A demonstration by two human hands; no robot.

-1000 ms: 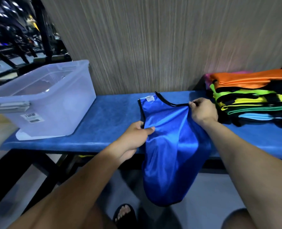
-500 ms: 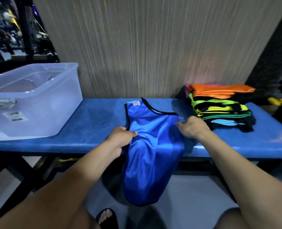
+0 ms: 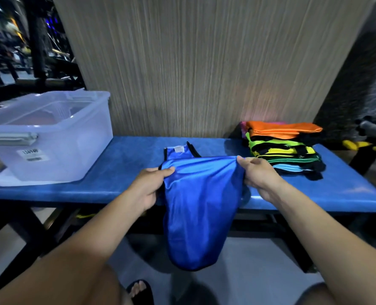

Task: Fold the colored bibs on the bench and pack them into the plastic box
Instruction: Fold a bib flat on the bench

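Note:
A shiny blue bib with black trim lies on the blue bench, its lower half hanging over the front edge. My left hand pinches the bib's left side and my right hand pinches its right side, lifting a fold of cloth above the bench. The bib's neck with a white label lies flat behind the fold. A clear plastic box stands at the bench's left end. A stack of folded colored bibs, orange on top, sits to the right.
A wood-grain wall panel rises right behind the bench. Dark gym equipment stands far left, and a yellow and grey frame far right. My sandaled foot is on the grey floor below.
Both hands have moved down the bib's sides and raised a fold across its middle toward the neck. The view has shifted, with the box and stack now further in frame.

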